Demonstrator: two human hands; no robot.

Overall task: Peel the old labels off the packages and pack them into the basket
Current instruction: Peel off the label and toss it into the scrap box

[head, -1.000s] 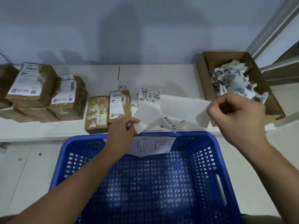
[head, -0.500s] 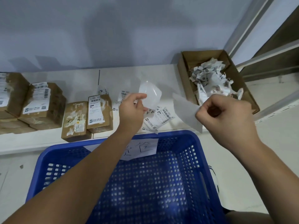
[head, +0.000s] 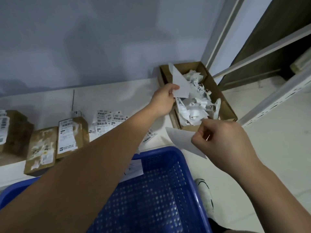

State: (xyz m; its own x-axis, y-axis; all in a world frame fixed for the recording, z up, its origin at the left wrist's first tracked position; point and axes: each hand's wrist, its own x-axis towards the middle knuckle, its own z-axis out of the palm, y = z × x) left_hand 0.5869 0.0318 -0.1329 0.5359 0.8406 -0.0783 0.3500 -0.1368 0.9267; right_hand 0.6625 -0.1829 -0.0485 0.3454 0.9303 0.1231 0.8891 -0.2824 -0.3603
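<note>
Left hand (head: 164, 98) has swung right, now over scrap box (head: 225, 105), fingers pinching paper piece (head: 180, 84) for dumping. Right hand (head: 223, 142) fingers pinch second piece (head: 181, 140), waiting. Packages (head: 72, 137) on desk (head: 117, 91); basket (head: 159, 199) below, nothing packed.

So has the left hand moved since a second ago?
Yes. The left hand has gone from near the blue basket rightward and away to the cardboard scrap box, holding a white paper piece over it.
</note>
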